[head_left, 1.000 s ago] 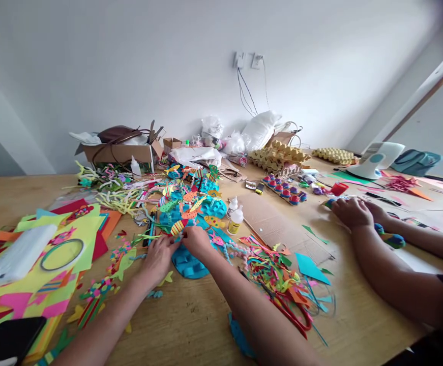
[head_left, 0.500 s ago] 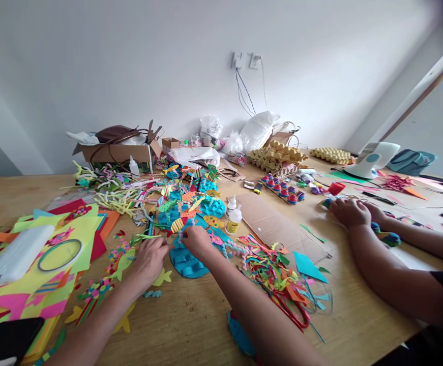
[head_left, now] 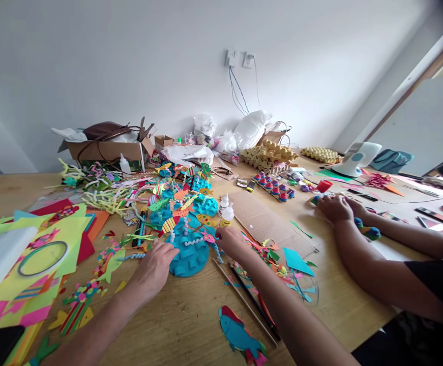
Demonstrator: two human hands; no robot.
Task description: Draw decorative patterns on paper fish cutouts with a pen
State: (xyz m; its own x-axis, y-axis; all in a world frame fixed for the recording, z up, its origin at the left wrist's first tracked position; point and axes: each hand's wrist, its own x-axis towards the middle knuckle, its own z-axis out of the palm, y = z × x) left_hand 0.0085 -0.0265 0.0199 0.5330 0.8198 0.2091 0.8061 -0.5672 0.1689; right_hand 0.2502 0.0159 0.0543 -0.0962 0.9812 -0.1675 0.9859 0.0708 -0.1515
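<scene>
A round blue paper base [head_left: 189,256] with raised strips lies in the middle, paper fish on twisted stems standing about it. At its left edge rests my left hand [head_left: 156,264], fingers bent together; whatever they may hold is too small to name. My right hand [head_left: 232,243] is closed at the right of the base, beside a pink paper fish [head_left: 208,236] and a twisted stem; what is in its fingertips is hidden. A striped paper fish [head_left: 169,224] stands behind the base. Just beyond my right hand is a glue bottle [head_left: 227,216].
Coloured paper sheets [head_left: 74,249] lie at the left. A blue paper fish [head_left: 238,333] and sticks [head_left: 244,300] are near the front. Paper scraps and cardboard [head_left: 267,218] lie right of centre. Another person's hands [head_left: 335,207] work at the right.
My right hand has moved right, away from the striped fish, uncovering more of the blue base. My left hand stays near the base's left edge. The view has shifted right.
</scene>
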